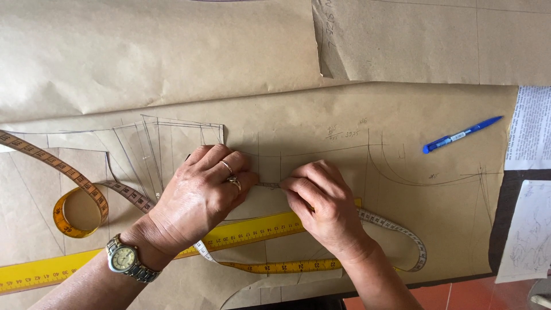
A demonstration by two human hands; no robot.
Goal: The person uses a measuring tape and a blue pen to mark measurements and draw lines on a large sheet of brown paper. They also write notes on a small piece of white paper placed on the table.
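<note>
Both hands lie on the brown pattern paper [321, 115], the left hand [201, 192] and right hand [321, 201] close together, each with fingertips pinched together on a short stretch of the tape measure [86, 189] held flat against a pencilled line near the middle of the sheet. The tape's free lengths loop away on either side, one coil lying at the left and another curving past the right wrist, both crossing the yellow ruler [252, 231] that lies slantwise under the hands. A blue pen [462, 134] lies well apart at upper right, and a wristwatch [127, 259] sits on the left wrist.
</note>
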